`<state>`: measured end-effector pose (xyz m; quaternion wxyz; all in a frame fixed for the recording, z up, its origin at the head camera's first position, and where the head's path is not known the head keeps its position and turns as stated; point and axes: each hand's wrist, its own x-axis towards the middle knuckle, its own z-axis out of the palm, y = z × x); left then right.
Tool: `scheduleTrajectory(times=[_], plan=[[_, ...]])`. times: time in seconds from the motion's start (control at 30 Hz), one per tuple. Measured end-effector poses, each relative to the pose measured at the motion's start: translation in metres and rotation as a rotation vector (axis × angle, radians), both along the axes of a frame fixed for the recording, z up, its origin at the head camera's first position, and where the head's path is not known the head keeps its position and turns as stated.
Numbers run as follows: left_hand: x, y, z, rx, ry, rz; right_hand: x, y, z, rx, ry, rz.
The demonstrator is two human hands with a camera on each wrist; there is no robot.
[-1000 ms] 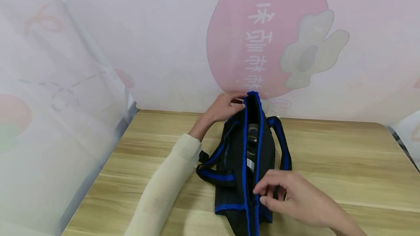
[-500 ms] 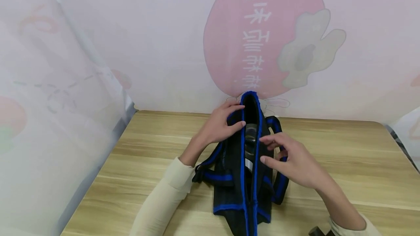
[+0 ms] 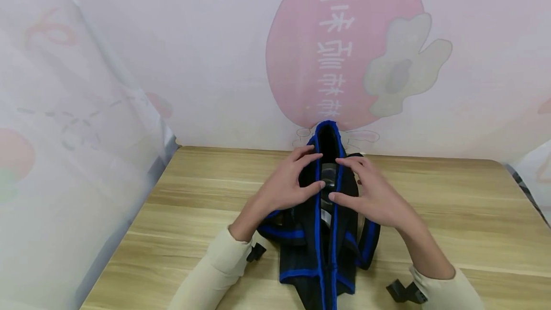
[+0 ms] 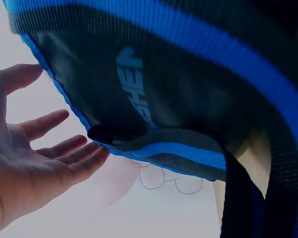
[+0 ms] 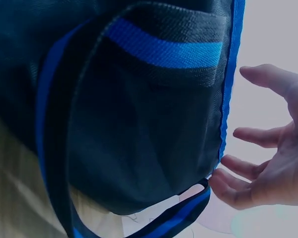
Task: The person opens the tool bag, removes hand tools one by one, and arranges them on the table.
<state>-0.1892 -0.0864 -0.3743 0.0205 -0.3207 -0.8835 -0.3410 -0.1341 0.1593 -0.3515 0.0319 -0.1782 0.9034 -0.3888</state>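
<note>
A black tool bag [image 3: 297, 255] with blue trim stands upright on the table, its long mouth facing up. Dark, shiny objects [image 3: 329, 172] show inside, with a silvery piece [image 3: 326, 217] nearer me; their kind is unclear. My left hand [image 3: 286, 181] touches the left rim, fingers spread and loosely bent. At the right rim, my right hand [image 3: 373, 193] lies in much the same way, fingertips at the edge. In the left wrist view, pale lettering [image 4: 131, 87] marks the bag's side. The right wrist view shows a strap handle [image 5: 171, 44] on the other side.
The bag stands on a wood-grain table [image 3: 452, 224]. Behind it rises a pale printed backdrop [image 3: 224, 61] with a pink circle, close to the bag's far end. Strap loops hang out on both sides of the bag.
My right hand has moved away from me along the right rim, from the near end to the middle. My left hand has slid slightly nearer along the left rim, its fingers loosening.
</note>
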Motion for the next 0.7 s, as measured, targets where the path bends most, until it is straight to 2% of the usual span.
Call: scheduleTrajectory(times=[0.17,0.7], plan=[[0.0085,-0.0009,0.0015,-0.002,-0.012,-0.003,0.0001,-0.0049,0.0005,0.037,-0.013,0.006],[0.0113,0.0053,0.0012,-0.051,-0.047,0.001,0.004,-0.0071,-0.0046,0.055,-0.028,-0.014]])
